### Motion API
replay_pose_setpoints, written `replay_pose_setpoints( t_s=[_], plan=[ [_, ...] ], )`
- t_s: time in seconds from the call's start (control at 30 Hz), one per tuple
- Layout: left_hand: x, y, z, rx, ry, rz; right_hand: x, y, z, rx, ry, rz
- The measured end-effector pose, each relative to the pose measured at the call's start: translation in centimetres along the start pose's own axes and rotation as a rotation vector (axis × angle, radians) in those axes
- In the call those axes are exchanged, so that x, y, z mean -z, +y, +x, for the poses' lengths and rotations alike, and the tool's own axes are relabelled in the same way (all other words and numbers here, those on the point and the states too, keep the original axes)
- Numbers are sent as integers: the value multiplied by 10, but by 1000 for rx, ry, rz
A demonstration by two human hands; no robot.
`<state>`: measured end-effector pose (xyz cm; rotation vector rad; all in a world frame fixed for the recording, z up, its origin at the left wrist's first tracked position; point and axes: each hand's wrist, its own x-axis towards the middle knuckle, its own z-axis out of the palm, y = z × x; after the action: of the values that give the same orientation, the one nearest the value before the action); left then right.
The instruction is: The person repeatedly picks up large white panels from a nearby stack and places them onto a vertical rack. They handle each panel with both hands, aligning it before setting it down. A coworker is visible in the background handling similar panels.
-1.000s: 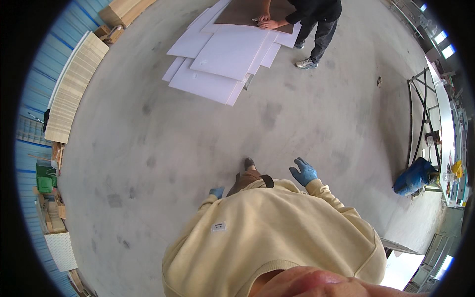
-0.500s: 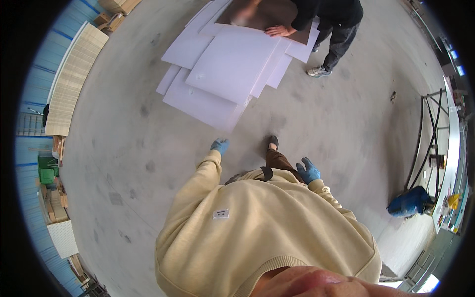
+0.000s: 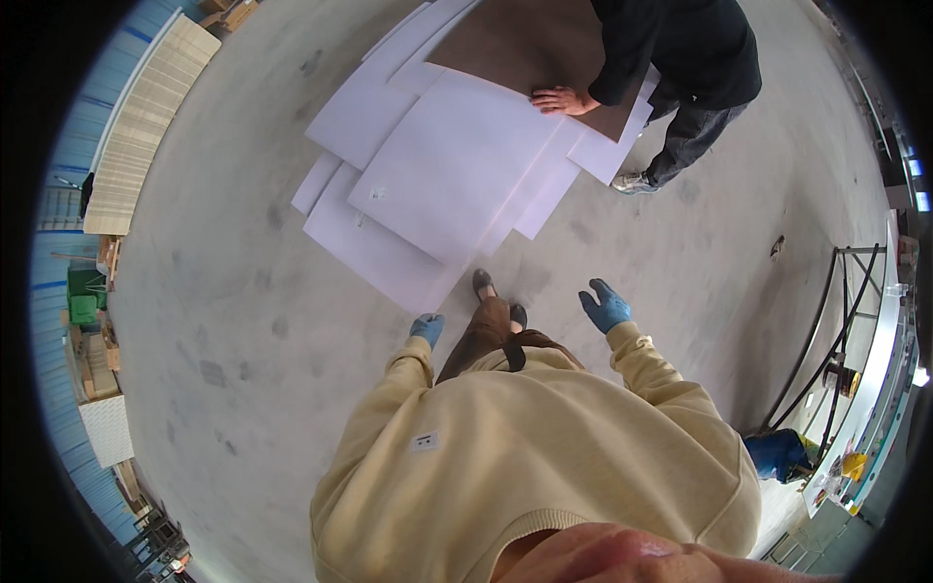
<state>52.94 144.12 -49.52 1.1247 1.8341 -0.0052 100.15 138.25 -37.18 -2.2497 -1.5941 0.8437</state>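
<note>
My left hand (image 3: 428, 328), in a blue glove, hangs just short of the near corner of a stack of white sheets (image 3: 457, 155). Its fingers are loosely bent and a little apart, with nothing seen in them. Out over the floor to the right, my right hand (image 3: 605, 305) is open, gloved in blue too, thumb and fingers spread. The large flat sheets lie unevenly fanned over one another. On top at the far end rests a dark brown sheet (image 3: 530, 49), and a co-worker's bare hand (image 3: 564, 100) presses flat near its edge.
A co-worker in dark clothes (image 3: 705, 58) leans over the stack's far right side. Along the right stand a long bench with a black metal frame (image 3: 836, 330) and a blue bag (image 3: 777, 455). Stacked panels (image 3: 151, 121) and green bins (image 3: 86, 296) line the left wall.
I have stepped closer to the stack, which now sits nearer my feet. My right hand has moved outward and forward. The co-worker's other hand has gone out of view.
</note>
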Motion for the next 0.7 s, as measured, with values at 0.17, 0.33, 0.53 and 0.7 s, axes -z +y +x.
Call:
replay_pose_setpoints(
  t_s=[0.17,0.33,0.53,0.7],
  plan=[
    [12,23,46,16,-16,-55,0,-33,53,85,-11,-35],
    [25,57,100,25,-9,34,10,-53,75,67,-79,-51],
    [42,135,160,-30,-27,96,30,-50,117,-68,-26,12],
    [43,195,185,-141,-42,78,41,-38,126,-166,-91,5]
  ],
)
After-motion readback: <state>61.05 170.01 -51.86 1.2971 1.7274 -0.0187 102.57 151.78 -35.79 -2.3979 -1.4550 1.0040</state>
